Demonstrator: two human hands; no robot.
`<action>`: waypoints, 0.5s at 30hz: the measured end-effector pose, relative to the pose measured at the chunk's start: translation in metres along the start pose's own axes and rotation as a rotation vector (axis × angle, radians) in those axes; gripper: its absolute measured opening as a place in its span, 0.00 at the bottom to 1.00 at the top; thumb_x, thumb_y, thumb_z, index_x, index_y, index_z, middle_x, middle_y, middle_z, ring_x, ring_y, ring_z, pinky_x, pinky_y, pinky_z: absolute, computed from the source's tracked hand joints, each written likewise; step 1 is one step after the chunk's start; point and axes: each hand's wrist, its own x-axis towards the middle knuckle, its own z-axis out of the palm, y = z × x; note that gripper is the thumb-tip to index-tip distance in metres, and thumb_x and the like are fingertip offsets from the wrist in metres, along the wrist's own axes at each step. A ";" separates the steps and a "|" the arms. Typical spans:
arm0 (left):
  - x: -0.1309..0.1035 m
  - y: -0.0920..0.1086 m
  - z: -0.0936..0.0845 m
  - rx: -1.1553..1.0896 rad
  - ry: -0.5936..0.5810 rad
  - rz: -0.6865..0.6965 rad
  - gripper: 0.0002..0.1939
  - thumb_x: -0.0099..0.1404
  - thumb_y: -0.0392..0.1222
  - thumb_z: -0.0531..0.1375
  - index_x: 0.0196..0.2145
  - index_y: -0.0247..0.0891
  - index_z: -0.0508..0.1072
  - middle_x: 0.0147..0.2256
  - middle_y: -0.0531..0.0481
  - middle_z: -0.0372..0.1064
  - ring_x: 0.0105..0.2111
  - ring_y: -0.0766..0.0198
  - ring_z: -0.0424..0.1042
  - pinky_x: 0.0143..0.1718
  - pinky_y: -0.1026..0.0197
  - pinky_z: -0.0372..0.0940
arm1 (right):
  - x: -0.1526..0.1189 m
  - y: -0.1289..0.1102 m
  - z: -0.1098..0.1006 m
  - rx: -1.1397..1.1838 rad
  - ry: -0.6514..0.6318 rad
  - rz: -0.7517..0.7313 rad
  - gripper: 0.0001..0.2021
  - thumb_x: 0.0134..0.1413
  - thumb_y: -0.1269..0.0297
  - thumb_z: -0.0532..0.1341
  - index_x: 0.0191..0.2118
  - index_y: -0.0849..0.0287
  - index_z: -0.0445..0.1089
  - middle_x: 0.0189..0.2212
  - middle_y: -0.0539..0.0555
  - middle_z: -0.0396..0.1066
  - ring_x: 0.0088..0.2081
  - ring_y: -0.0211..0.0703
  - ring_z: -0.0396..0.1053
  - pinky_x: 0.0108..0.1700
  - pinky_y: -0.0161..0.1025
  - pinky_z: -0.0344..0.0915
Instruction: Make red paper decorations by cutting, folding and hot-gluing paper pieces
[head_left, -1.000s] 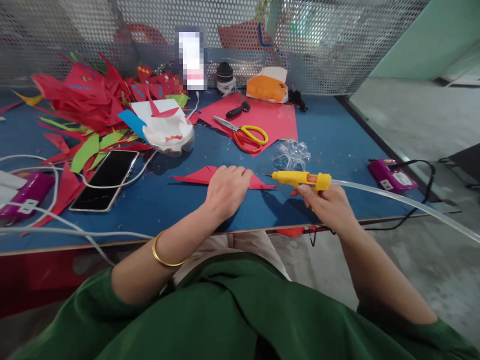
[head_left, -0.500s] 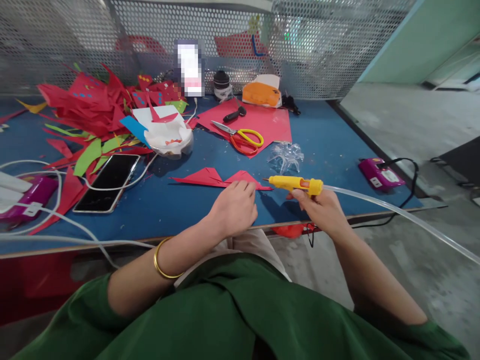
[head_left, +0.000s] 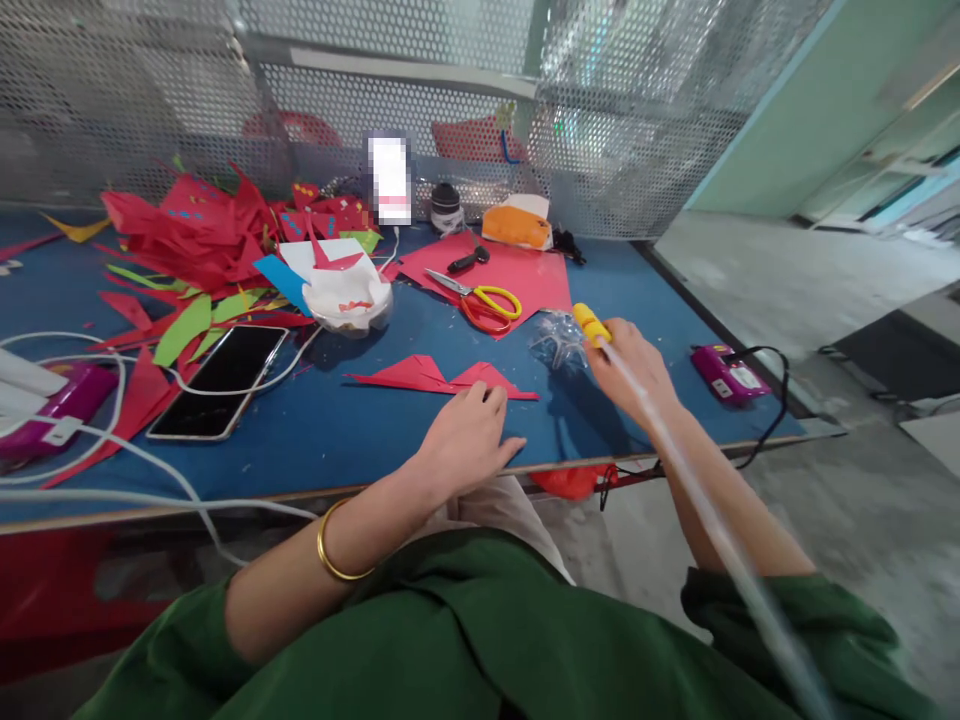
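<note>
My left hand (head_left: 466,437) lies at the near edge of the table, its fingertips on a folded red paper piece (head_left: 405,373) with two pointed humps. Its thumb sticks out to the side, apart from the fingers. My right hand (head_left: 634,368) is closed around a yellow hot glue gun (head_left: 591,325), raised above the table and seen from its back end. A long clear glue stick (head_left: 705,510) trails from the gun over my right forearm. Just left of the gun sits a clear, crumpled-looking plastic piece (head_left: 556,340); the gun's nozzle is hidden.
Scissors (head_left: 480,298) and a black-handled tool (head_left: 469,260) lie on a red sheet (head_left: 551,282). To the left are a paper-lined bowl (head_left: 349,300), a phone (head_left: 221,385), white cables and a heap of red paper (head_left: 195,230). A purple box (head_left: 729,374) stands right.
My right hand has lifted the glue gun and turned it away from the red paper piece, nozzle pointing forward. My left thumb has moved out from the fingers. The camera view has tilted up.
</note>
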 end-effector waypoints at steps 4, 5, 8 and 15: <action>-0.006 -0.003 0.008 -0.054 0.076 -0.022 0.26 0.70 0.55 0.53 0.51 0.27 0.71 0.47 0.38 0.70 0.46 0.50 0.65 0.48 0.51 0.63 | 0.022 0.000 0.009 -0.104 -0.045 -0.122 0.16 0.60 0.59 0.56 0.48 0.63 0.71 0.46 0.66 0.68 0.37 0.50 0.69 0.38 0.43 0.63; -0.007 -0.003 0.010 -0.064 0.091 -0.023 0.26 0.70 0.55 0.53 0.52 0.27 0.71 0.47 0.39 0.70 0.46 0.50 0.65 0.49 0.51 0.63 | 0.026 0.001 0.012 -0.110 -0.063 -0.143 0.16 0.60 0.60 0.56 0.48 0.63 0.72 0.47 0.66 0.68 0.38 0.51 0.69 0.40 0.44 0.64; -0.007 -0.003 0.014 -0.090 0.117 -0.033 0.26 0.70 0.53 0.53 0.53 0.26 0.70 0.47 0.38 0.70 0.46 0.50 0.65 0.49 0.51 0.63 | 0.041 0.005 0.018 -0.125 -0.115 -0.176 0.16 0.61 0.63 0.55 0.50 0.63 0.71 0.47 0.66 0.68 0.44 0.53 0.68 0.45 0.45 0.64; -0.007 -0.002 0.014 -0.091 0.134 -0.054 0.25 0.70 0.51 0.54 0.52 0.26 0.70 0.47 0.37 0.70 0.47 0.49 0.66 0.49 0.51 0.62 | 0.046 0.001 0.006 -0.165 -0.093 -0.199 0.18 0.60 0.72 0.51 0.51 0.69 0.70 0.50 0.72 0.70 0.48 0.59 0.69 0.50 0.51 0.64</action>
